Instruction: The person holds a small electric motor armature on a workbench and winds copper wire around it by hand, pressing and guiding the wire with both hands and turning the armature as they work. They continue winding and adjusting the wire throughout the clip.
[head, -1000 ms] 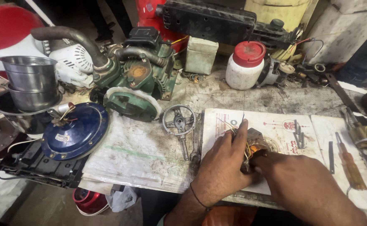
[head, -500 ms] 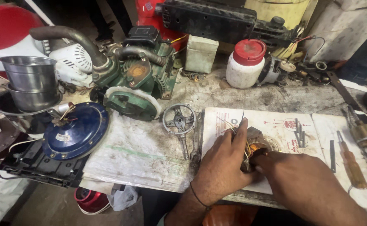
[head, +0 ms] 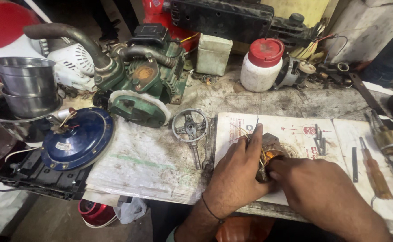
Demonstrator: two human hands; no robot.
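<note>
Both hands meet over a small wound coil [head: 268, 154] that lies on a white printed sheet [head: 295, 130] at the near edge of the workbench [head: 232, 96]. The left hand [head: 237, 172] lies palm down to the left of the coil; its fingers [head: 252, 141] are extended and held close together, curling lightly over the coil's left side, with the index tip reaching the thin wires [head: 248, 132] that fan out from the winding. The left thumb is hidden under the palm, so a full pinch cannot be confirmed; the fingers press against the coil rather than clench. The right hand [head: 322, 188] comes in from the lower right, its fingers bent and bunched at the coil's right side, touching the copper-coloured winding; the fingertips are covered by the knuckles, and whether they grip a wire cannot be told. The coil is mostly concealed between the two hands, with only its top and orange-yellow windings showing. On the sheet to the right lie a pair of pliers [head: 319, 139], a thin dark rod [head: 354, 157] and a screwdriver [head: 373, 168] with an orange handle. To the left of the sheet rests a round metal bracket [head: 190, 126], and beyond it a green pump [head: 140, 89], a blue round cover [head: 77, 139] and stacked steel bowls [head: 26, 87]. A white jar [head: 263, 65] with a red lid stands at the back.
</note>
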